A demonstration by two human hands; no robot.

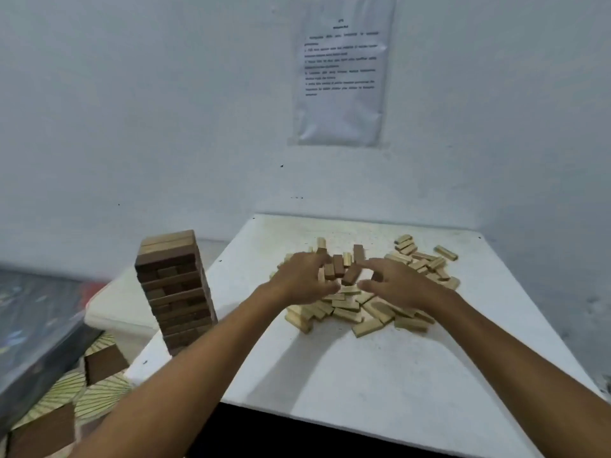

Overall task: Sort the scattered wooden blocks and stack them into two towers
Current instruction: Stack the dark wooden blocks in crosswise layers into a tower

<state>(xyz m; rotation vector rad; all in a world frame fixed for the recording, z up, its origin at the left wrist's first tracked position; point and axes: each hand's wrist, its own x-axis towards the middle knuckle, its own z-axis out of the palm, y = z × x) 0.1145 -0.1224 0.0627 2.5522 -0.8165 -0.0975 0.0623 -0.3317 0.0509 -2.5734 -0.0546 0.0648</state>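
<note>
Both hands were over the heap of blocks near the middle of the white table (pixel 380 375). The left hand (pixel 302 279) was curled with its fingers bent around a cluster of dark blocks (pixel 337 267), some of them standing on end; whether it truly gripped them or only pressed against them could not be told. The right hand (pixel 398 285) faced it from the 3 o'clock side, fingers spread and half bent, fingertips touching or just beside one tilted dark block (pixel 351 274); a firm grip could not be confirmed.

Under and around the hands lay the pale blocks (pixel 350 309), scattered flat in a loose pile that spread from the hands toward 6 o'clock. A second loose group of pale blocks (pixel 421 259) lay at 2 o'clock from the hands, near the table's far right part.

At 9 o'clock from the hands, on the table's left edge, stood a tall tower of dark blocks (pixel 175 292), with lighter blocks on its top layer. It leaned slightly and stood well apart from the heap.

On the wall beyond the table hung a printed sheet (pixel 342 74), its text too blurred to read.
</note>
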